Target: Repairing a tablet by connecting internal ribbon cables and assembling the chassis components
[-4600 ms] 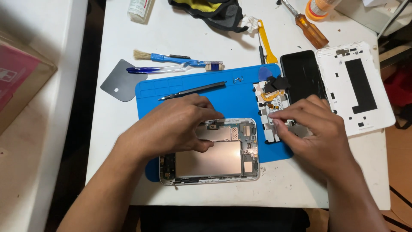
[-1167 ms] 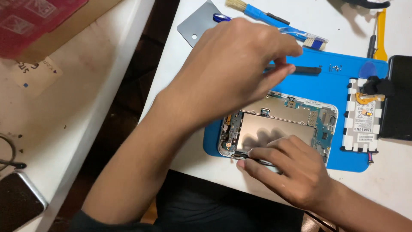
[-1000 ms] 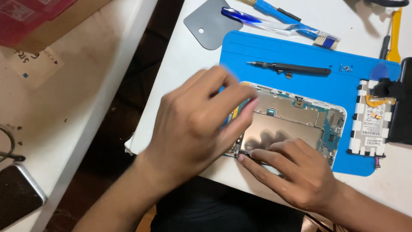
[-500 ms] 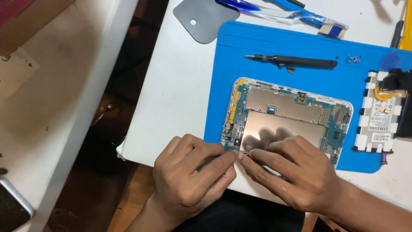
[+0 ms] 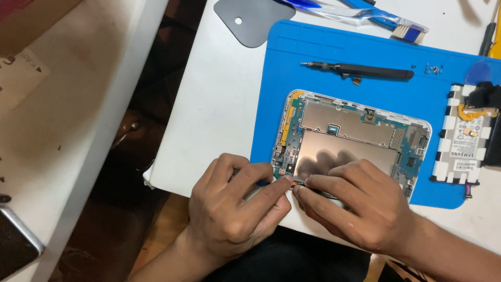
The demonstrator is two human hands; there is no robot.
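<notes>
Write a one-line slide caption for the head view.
Both hands, left hand and right hand, pinch at the near edge of an opened tablet on a blue mat.

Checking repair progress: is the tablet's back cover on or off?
Off: the tablet lies open on the blue mat, circuit board and metal shields exposed.

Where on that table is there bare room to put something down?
Free: white table left of the blue mat, below the grey scraper. Also mat between the black pen tool and opened tablet. Crowded: the tablet's near edge, under left hand and right hand.
</notes>
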